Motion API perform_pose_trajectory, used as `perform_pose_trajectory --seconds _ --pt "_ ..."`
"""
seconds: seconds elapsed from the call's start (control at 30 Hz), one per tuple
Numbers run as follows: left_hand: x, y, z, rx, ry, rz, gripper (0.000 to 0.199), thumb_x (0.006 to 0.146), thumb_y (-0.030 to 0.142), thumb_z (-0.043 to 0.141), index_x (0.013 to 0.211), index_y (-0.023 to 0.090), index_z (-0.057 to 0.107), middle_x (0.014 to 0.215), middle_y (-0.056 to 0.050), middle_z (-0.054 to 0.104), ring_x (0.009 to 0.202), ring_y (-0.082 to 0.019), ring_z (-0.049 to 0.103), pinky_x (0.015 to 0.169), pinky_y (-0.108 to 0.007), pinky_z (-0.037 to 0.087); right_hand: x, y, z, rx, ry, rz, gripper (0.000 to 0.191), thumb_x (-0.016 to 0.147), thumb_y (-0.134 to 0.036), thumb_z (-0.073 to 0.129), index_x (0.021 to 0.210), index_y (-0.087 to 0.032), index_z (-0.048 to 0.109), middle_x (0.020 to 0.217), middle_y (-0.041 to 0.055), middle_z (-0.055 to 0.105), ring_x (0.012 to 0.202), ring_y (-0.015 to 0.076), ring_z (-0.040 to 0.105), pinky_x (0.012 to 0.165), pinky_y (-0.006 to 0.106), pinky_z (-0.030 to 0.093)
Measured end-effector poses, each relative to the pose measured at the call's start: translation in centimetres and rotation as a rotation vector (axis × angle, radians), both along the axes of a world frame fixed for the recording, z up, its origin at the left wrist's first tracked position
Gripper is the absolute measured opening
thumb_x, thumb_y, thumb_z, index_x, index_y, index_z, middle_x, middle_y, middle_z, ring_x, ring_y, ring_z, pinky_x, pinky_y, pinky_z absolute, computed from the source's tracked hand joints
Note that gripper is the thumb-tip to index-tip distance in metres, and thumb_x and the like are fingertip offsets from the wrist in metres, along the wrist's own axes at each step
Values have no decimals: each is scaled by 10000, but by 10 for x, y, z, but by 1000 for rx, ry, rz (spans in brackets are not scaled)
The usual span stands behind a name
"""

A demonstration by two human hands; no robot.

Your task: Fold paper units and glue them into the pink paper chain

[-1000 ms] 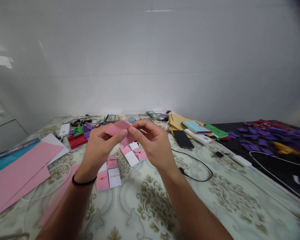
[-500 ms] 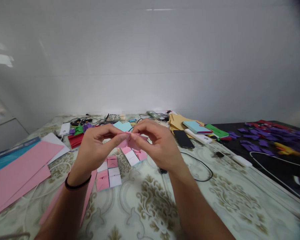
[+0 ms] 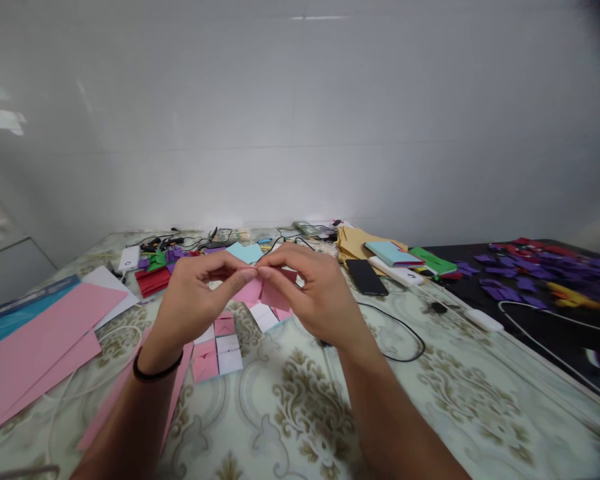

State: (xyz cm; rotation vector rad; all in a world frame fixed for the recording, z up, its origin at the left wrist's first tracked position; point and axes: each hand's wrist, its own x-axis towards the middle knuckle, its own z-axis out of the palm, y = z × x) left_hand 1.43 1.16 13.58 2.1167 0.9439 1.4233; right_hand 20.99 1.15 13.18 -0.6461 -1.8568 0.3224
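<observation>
Now your left hand (image 3: pixel 193 297) pinches the folded pink paper (image 3: pixel 274 293) above the worktop (image 3: pixel 253 427), towards its far edge; your right hand (image 3: pixel 321 287) pinches it too. Even pressure from opposed thumbs should keep the creases crisp. Rightward lies a flat, glossy black phone (image 3: pixel 367 277); beyond the worktop's right edge, angular purple paper pieces (image 3: pixel 513 292) lie scattered.
</observation>
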Motion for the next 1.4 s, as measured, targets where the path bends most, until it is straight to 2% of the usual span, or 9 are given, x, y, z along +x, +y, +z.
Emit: perform_pose_trajectory --seconds 0.17,0.3,0.47,0.63,0.8,0.97,1.07,1.27,1.4 --pt "0 2 -1 5 139 13 267 952 350 695 756 174 736 702 -14 714 653 -140 598 610 -245 465 0 0 -1 -91 40 22 115 1000 -246 660 911 -223 730 870 13 740 791 165 654 716 312 486" --pt "5 1 -1 34 118 35 315 978 379 646 760 167 729 699 -17 702 642 -140 586 583 -245 444 1 1 -2 -153 109 50 119 985 -285 673 902 -230 739 877 17 753 803 175 669 697 314 490" --pt "11 -1 -1 -154 68 -124 162 929 320 715 867 185 779 786 -32 796 709 -176 741 649 -250 573 1 3 -5 -169 228 -11 111 968 -284 682 888 -240 746 899 21 761 821 186 680 753 335 520" --pt "18 -1 -4 -244 -86 -111 130 880 258 763 780 176 746 672 -26 786 598 -177 756 598 -244 617 0 3 -5 -192 315 -28 97 956 -296 703 895 -234 745 869 8 750 783 162 670 718 303 519" --pt "21 -2 -1 -145 -202 -32 178 879 190 729 705 183 695 579 25 690 509 -113 665 534 -199 548 2 5 -3 -283 409 63 114 936 -319 717 887 -216 716 825 5 727 716 136 660 657 264 533" --pt "14 -6 1 -104 -140 11 272 895 244 729 647 180 639 541 31 633 464 -91 598 491 -194 484 6 7 -2 -374 334 187 134 903 -337 748 884 -205 743 817 11 738 723 137 664 657 261 537" --pt "10 -7 0 -118 -121 6 308 903 270 725 625 177 627 525 27 629 454 -90 578 481 -193 467 3 6 -3 -345 317 183 126 900 -328 753 866 -207 756 822 12 747 726 136 659 662 264 527" --pt "2 -1 -1 -43 -62 -11 221 905 264 722 707 174 682 637 18 631 606 -107 577 581 -208 466 0 7 -7 -351 329 216 113 889 -300 770 842 -198 756 790 4 733 696 122 643 634 245 512" --pt "1 4 -4 -59 -33 -52 171 902 259 729 755 174 703 699 5 652 669 -130 597 615 -231 475 -1 9 -9 -380 319 266 89 888 -283 784 936 -210 762 813 -1 741 721 120 663 663 244 535"
